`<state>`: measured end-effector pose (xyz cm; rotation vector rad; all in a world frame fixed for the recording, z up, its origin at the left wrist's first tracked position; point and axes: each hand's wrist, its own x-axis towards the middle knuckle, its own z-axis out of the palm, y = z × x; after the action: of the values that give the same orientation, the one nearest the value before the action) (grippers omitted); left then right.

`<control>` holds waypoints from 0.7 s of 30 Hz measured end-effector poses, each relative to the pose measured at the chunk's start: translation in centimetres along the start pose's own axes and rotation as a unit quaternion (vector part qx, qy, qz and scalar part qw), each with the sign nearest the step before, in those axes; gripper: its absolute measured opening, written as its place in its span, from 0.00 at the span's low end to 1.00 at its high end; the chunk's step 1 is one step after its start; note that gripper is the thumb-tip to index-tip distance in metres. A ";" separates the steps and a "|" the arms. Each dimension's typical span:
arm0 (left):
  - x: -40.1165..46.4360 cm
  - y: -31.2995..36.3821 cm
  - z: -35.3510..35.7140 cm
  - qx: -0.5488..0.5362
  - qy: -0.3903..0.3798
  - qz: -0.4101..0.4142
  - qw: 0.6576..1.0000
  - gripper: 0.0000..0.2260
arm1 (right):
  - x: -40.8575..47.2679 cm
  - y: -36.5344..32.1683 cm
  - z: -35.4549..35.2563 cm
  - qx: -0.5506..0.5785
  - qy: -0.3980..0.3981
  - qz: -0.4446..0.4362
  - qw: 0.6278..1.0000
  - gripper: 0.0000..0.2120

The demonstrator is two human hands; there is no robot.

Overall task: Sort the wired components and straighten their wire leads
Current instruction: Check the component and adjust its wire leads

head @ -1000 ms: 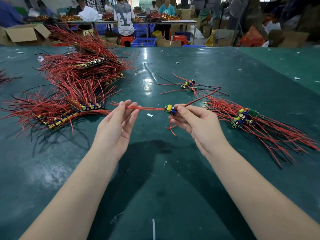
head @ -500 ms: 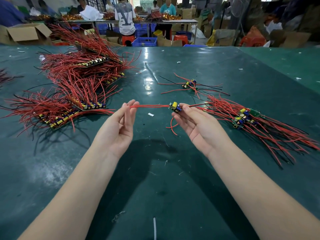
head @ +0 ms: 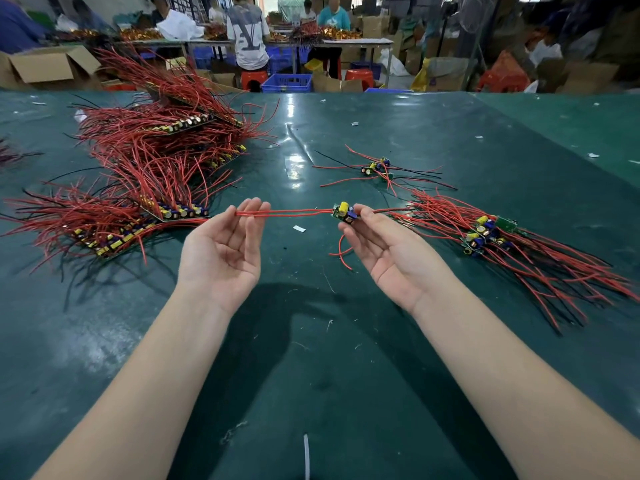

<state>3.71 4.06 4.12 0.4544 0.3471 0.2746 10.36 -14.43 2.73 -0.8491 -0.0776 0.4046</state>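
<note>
Palms turned up — leads (head: 284, 212) taut (table (head: 311, 341) roomy)

I see a glossy dark-green table (head: 346, 341) with a scuffed sheen, smooth red-insulated wire leads (head: 287, 212) above it, a small green circuit board (head: 343, 213) with shiny yellow parts, matt brown cardboard boxes (head: 48, 67) beyond the table
</note>
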 end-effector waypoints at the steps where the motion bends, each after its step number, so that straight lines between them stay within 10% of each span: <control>1: 0.0 0.0 0.0 -0.001 -0.001 0.003 1.000 0.12 | 0.0 0.0 0.0 -0.007 0.000 -0.005 1.000 0.08; 12: 0.4 -0.4 -0.1 0.033 -0.021 0.037 0.999 0.11 | -0.1 -0.3 0.0 -0.016 0.009 -0.009 1.000 0.07; 21: 0.0 -3.7 0.6 0.331 -0.131 0.019 0.934 0.21 | -0.7 0.3 0.9 -0.060 -0.049 -0.023 0.997 0.09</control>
<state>4.57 0.60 2.87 1.1531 0.1588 0.1238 9.41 -13.90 3.21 -0.9432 -0.2122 0.4015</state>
